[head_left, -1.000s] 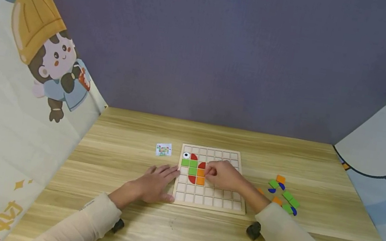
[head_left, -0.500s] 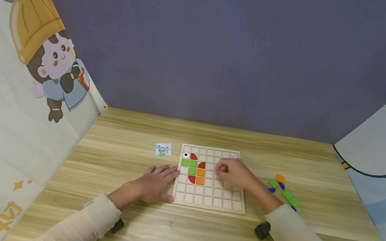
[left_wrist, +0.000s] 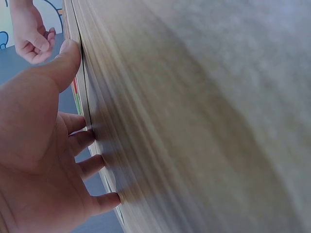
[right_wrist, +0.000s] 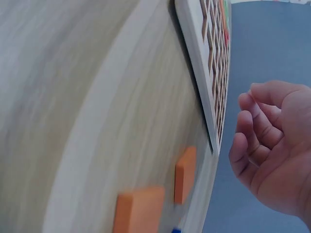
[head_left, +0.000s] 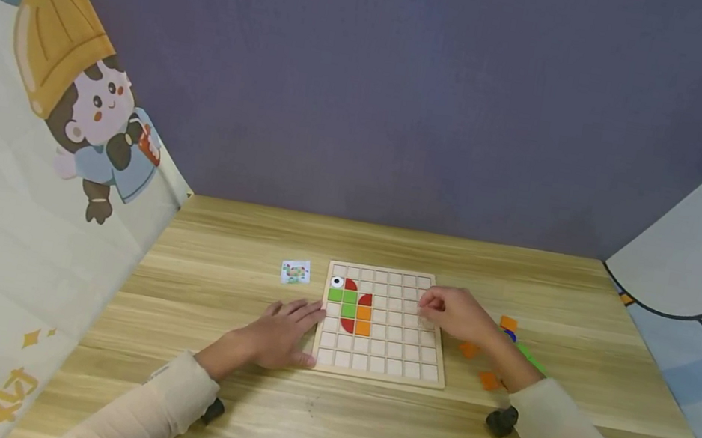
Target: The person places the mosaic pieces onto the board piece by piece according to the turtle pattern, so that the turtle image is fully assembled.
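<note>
My left hand (head_left: 282,334) rests on the table with its fingertips and thumb touching the left edge of the wooden grid board (head_left: 398,332). On the board's left part lie a white eye tile (head_left: 337,282), green squares (head_left: 348,310), orange squares (head_left: 363,313) and red quarter-round tiles (head_left: 345,326). My right hand (head_left: 459,315) hovers over the board's right edge, fingers loosely curled. In the right wrist view nothing shows between its thumb (right_wrist: 272,91) and fingers. Loose orange tiles (head_left: 469,350) lie beneath and beside the right forearm.
A small picture card (head_left: 296,272) lies left of the board. Right of it are more loose tiles: an orange one (head_left: 508,324), a blue one (head_left: 510,336) and a green strip (head_left: 532,358), partly hidden by the right arm. A dark wall (head_left: 408,106) stands behind the table.
My right hand has moved right, from beside the orange squares to the board's right edge. The tiles on the board look the same. My left hand has stayed in place.
</note>
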Demonstrator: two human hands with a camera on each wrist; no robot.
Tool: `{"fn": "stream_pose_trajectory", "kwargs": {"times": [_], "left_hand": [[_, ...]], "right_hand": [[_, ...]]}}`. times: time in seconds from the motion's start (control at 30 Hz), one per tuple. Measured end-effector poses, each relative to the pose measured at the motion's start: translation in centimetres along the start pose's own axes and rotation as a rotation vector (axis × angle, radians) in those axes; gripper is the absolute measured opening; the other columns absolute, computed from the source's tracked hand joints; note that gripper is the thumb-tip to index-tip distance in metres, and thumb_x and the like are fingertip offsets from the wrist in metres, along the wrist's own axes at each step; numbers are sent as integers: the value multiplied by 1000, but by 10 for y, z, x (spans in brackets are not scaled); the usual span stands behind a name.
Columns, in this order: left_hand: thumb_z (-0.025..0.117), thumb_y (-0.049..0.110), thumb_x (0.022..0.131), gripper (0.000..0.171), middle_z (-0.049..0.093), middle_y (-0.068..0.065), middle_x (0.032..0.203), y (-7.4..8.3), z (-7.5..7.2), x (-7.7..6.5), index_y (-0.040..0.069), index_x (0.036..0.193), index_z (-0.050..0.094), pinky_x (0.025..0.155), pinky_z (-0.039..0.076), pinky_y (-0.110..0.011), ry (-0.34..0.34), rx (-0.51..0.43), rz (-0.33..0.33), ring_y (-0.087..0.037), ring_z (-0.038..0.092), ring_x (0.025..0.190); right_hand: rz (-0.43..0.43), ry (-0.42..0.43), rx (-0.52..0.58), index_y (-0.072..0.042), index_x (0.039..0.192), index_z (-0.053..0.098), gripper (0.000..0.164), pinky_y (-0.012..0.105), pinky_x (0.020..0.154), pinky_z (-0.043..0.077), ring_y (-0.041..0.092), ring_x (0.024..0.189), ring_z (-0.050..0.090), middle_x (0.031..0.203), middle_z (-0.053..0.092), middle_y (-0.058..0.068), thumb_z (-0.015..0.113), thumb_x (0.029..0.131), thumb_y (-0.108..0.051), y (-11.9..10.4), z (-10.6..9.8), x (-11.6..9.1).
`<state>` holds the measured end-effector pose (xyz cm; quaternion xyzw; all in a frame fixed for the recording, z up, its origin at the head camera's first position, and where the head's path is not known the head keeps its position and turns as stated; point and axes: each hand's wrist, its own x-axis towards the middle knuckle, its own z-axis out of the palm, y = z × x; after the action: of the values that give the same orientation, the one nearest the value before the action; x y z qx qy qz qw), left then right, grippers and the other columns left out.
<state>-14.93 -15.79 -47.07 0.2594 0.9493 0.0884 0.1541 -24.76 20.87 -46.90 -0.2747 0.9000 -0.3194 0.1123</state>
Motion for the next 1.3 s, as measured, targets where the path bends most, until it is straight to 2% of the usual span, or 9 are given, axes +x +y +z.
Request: {"fn": "stream_pose_trajectory", "kwargs": {"times": [0.1, 0.37, 0.6, 0.97, 1.3], "left_hand": [[59, 59, 96, 87, 23, -9, 171, 0, 0, 0, 13, 162, 26, 118, 25, -70, 1, -1, 0, -38, 24, 155], [59, 60, 96, 87, 22, -8, 171, -2, 2, 1, 13, 162, 26, 118, 25, -70, 1, 3, 1, -38, 24, 156], [58, 61, 95, 89, 20, -7, 172, -2, 2, 0, 14, 163, 24, 119, 23, -70, -10, 8, -2, -37, 22, 157], [58, 61, 95, 88, 21, -7, 171, -3, 4, 1, 15, 163, 25, 119, 25, -70, 0, 8, -10, -36, 23, 156], [57, 63, 95, 89, 20, -5, 172, -4, 5, 2, 16, 163, 24, 119, 25, -70, -2, 12, -10, -35, 23, 157]], "right_hand": [[25, 22, -18, -10, 107, 72, 12, 26, 70, 52, 10, 78, 62, 92, 72, -1, 65, 99, -16, 4, -6, -5], [20, 58, -128, -9, 107, 73, 12, 27, 72, 52, 9, 80, 62, 92, 72, -2, 66, 99, -15, 20, -23, -21], [43, 44, -174, -8, 107, 73, 13, 31, 74, 55, 12, 85, 65, 95, 74, 1, 64, 99, -13, 33, -30, -34], [43, 19, -249, -13, 97, 74, 4, 26, 68, 52, 3, 75, 61, 85, 72, -7, 72, 93, -13, 53, -42, -56], [90, -37, -233, -11, 100, 75, 12, 24, 67, 48, 3, 72, 55, 82, 69, -8, 75, 88, -11, 62, -47, -70]]}}
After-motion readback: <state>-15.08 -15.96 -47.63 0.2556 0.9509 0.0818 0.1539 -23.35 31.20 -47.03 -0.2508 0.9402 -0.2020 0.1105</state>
